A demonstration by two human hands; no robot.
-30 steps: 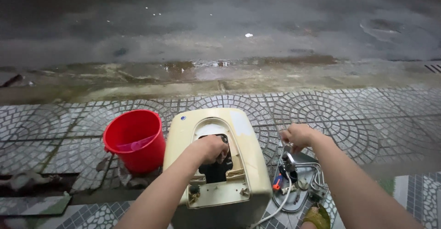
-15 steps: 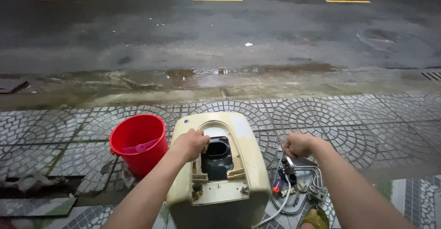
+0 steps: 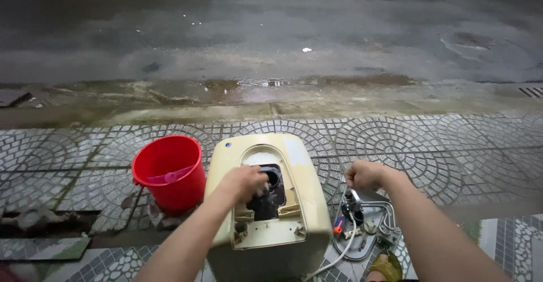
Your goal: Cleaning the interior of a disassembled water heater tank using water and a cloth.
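Observation:
A cream-coloured water heater tank [image 3: 308,203] lies on the patterned paving with its service opening [image 3: 271,194] facing up. My left hand [image 3: 244,181] rests at the left rim of that dark opening, fingers curled down into it; whether it holds anything is hidden. My right hand [image 3: 365,174] is a closed fist just right of the tank. A metal fitting [image 3: 353,200] sticks out under the fist, and a white hose [image 3: 339,252] runs down from it.
A red bucket [image 3: 169,171] with a pink scoop inside stands left of the tank. A tray of metal parts and coiled tube [image 3: 376,225] lies under my right forearm. Beyond the paving are a wet kerb [image 3: 271,104] and a dark road.
My left hand went from the opening to the tank's left edge and is now back at the opening. My right fist has stayed nearly still.

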